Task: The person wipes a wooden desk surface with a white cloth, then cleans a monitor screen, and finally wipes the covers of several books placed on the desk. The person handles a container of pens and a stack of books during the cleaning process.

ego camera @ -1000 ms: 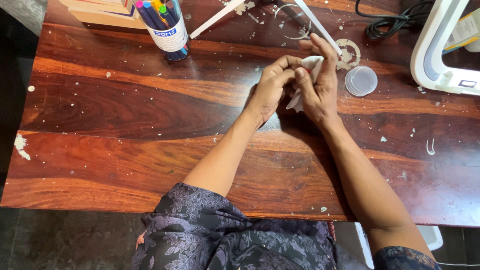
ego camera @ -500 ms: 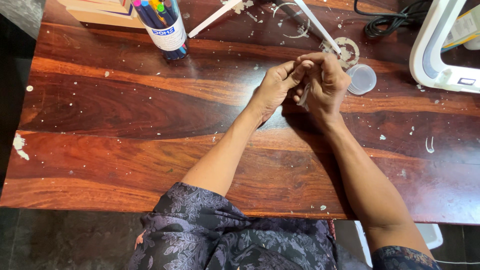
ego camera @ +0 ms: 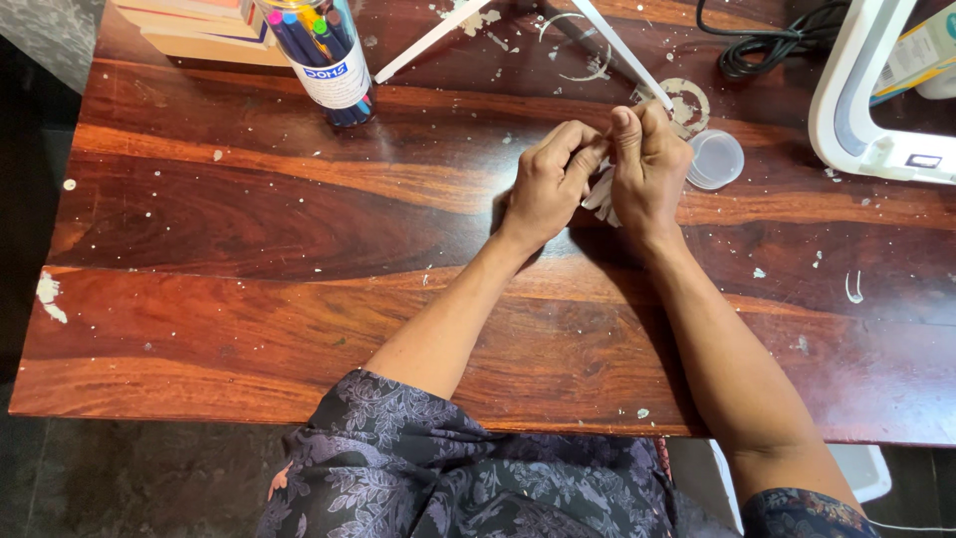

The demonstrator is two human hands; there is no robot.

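My left hand [ego camera: 546,179] and my right hand [ego camera: 645,164] meet over the far middle of the wooden table [ego camera: 249,219]. Both are closed around a small crumpled piece of white paper or tissue [ego camera: 600,192], which peeks out between them below the thumbs. The thumbs press together at the top. Most of the white piece is hidden inside the fingers.
A clear round lid or small cup [ego camera: 716,158] lies just right of my right hand. A cup of coloured pens [ego camera: 324,55] stands at the far left beside stacked books [ego camera: 194,25]. White strips [ego camera: 622,50], a black cable [ego camera: 762,45] and a white appliance [ego camera: 876,100] lie at the back.
My right hand's fingers, stretched out a second ago, have curled shut around the white piece. Less of the white piece shows now. Both hands stay pressed together in the same spot.
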